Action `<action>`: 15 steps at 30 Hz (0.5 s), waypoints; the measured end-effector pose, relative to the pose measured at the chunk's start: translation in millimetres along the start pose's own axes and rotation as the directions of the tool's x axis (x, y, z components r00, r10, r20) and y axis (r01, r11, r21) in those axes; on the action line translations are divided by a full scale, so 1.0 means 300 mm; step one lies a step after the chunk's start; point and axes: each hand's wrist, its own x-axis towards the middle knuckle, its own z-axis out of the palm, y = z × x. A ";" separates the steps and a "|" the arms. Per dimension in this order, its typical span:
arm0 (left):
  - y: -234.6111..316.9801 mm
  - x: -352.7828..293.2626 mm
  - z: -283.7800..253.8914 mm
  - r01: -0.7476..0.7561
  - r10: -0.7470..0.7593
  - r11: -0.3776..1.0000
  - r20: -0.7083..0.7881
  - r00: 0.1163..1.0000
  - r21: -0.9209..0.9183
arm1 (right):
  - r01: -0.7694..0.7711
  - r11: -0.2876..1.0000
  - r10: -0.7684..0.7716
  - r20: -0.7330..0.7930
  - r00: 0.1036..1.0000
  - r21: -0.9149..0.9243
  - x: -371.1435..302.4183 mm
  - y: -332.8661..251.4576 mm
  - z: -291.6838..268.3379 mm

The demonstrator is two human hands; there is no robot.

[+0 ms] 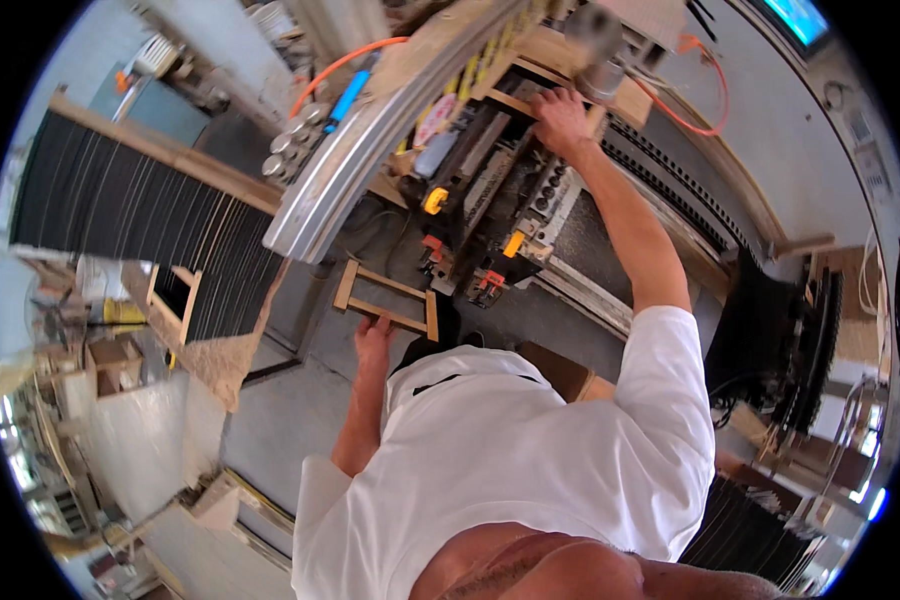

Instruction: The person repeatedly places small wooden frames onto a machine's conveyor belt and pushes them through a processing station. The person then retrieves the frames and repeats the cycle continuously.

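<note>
A small light-wood rectangular frame (432,316) with two long rails and two end bars hangs from my left hand (374,338), whose fingers close on its near rail. My right arm stretches forward over a metal machine (485,195) with yellow and red clamp parts. At the machine's far end, my right hand (562,122) curls over a second wooden frame (510,101), only partly visible. Part of that frame is hidden under the hand and beside a round metal cylinder (600,75).
A long row of dark thin frames (140,190) stands on edge at the left. A thick aluminium rail (320,200) angles between it and the machine. An orange hose (715,100) loops at the back right. Black drag chain (820,340) stands at the right, and a screen (798,20) above.
</note>
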 end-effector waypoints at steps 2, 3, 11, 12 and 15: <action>0.018 -0.019 0.003 -0.020 0.021 0.999 -0.026 0.999 0.035 | 0.032 0.999 -0.033 -0.052 0.998 -0.023 0.000 0.014 0.023; 0.023 -0.038 -0.012 -0.030 0.032 0.999 -0.068 0.997 0.045 | -0.012 0.999 0.014 0.056 0.998 -0.029 0.010 -0.019 -0.025; 0.110 -0.144 -0.136 -0.180 0.194 0.970 -0.076 0.978 0.165 | -0.029 0.995 0.037 0.081 0.996 -0.098 0.004 -0.036 -0.039; 0.141 -0.173 -0.155 -0.202 0.226 0.954 -0.085 0.971 0.221 | -0.050 0.994 0.060 0.110 0.992 -0.093 0.006 -0.036 -0.034; 0.217 -0.255 -0.277 -0.321 0.359 0.898 -0.080 0.930 0.302 | -0.052 0.994 0.062 0.102 0.993 -0.094 0.010 -0.050 -0.037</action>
